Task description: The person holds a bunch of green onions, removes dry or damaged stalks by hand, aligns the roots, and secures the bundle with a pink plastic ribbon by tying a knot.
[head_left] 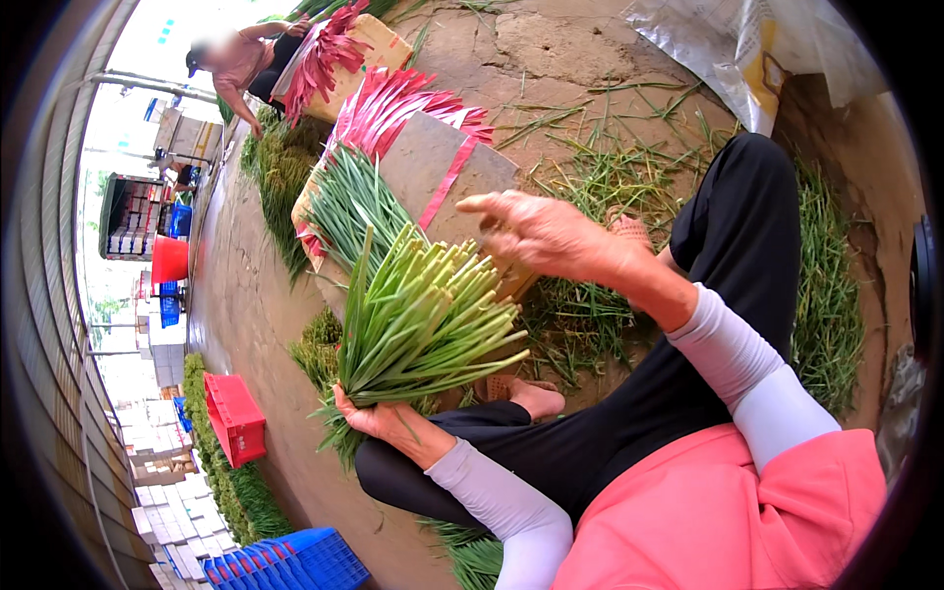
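pink shirt [728, 511]; left hand [372, 417] clenched round stalks [423, 320], loose grip could spill them; right hand [536, 234] half-open, empty, near edge of board [413, 162].

No words or numbers are showing legibly. White plastic sack [703, 49], upper right, is carrying a yellow patch; far tan box [386, 47] is bearing small reddish marks. Neither is resolving into readable characters.

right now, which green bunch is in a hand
The front bunch, gripped in the left hand; the bunch behind lies beside the grey board, in no hand.
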Demonstrator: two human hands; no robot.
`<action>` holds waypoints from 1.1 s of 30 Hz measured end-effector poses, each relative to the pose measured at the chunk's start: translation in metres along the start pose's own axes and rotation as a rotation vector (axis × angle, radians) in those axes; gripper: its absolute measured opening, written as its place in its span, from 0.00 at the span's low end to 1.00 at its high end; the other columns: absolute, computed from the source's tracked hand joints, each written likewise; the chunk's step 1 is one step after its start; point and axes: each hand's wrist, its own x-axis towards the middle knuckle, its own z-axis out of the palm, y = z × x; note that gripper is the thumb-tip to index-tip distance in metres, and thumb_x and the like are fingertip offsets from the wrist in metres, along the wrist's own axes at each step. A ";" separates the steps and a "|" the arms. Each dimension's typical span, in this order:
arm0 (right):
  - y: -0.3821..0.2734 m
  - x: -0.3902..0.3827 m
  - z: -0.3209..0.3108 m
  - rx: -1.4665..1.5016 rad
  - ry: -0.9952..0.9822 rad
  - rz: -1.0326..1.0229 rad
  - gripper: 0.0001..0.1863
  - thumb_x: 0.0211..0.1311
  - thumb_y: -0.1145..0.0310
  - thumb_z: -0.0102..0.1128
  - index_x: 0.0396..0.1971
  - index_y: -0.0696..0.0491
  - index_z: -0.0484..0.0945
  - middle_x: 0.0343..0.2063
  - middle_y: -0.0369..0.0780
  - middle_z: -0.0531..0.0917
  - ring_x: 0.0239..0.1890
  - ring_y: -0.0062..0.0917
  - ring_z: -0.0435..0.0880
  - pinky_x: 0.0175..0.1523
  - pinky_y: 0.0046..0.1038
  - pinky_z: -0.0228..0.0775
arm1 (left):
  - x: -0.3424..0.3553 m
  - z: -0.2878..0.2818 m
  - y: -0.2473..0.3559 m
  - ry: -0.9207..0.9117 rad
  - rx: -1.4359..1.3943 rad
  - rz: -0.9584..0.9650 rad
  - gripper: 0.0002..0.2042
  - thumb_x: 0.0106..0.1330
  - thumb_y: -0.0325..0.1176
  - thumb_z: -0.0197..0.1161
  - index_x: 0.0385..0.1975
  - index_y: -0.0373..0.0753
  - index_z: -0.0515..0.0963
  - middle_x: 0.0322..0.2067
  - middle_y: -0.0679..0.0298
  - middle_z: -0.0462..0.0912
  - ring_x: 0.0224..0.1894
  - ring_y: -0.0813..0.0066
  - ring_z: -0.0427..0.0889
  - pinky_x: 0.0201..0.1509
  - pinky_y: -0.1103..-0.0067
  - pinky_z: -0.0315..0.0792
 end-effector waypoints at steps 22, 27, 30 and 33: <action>-0.039 -0.026 0.036 -0.394 0.270 -0.047 0.06 0.54 0.64 0.61 0.29 0.48 0.83 0.29 0.36 0.80 0.40 0.31 0.78 0.52 0.38 0.61 | -0.020 0.031 -0.010 0.000 -0.196 0.036 0.14 0.59 0.37 0.59 0.39 0.34 0.80 0.43 0.52 0.83 0.45 0.54 0.80 0.53 0.53 0.73; -0.027 -0.026 0.058 -0.358 0.255 0.020 0.08 0.53 0.64 0.60 0.32 0.49 0.84 0.35 0.38 0.80 0.45 0.34 0.77 0.53 0.40 0.62 | -0.024 0.029 -0.010 -0.081 -0.156 0.053 0.12 0.59 0.37 0.60 0.37 0.36 0.81 0.41 0.54 0.84 0.43 0.56 0.81 0.52 0.54 0.74; -0.022 -0.019 0.065 -0.240 0.096 0.220 0.14 0.53 0.61 0.61 0.38 0.50 0.85 0.38 0.43 0.82 0.46 0.38 0.79 0.52 0.40 0.67 | -0.029 0.035 -0.015 -0.071 -0.154 0.025 0.11 0.59 0.37 0.59 0.36 0.37 0.81 0.40 0.54 0.84 0.43 0.56 0.82 0.51 0.55 0.75; -0.003 -0.007 0.083 0.455 0.021 0.545 0.18 0.52 0.59 0.62 0.41 0.52 0.84 0.35 0.47 0.84 0.41 0.39 0.82 0.49 0.37 0.70 | -0.029 0.039 -0.019 -0.056 -0.118 0.038 0.11 0.59 0.36 0.59 0.36 0.37 0.81 0.40 0.55 0.84 0.43 0.57 0.82 0.50 0.55 0.76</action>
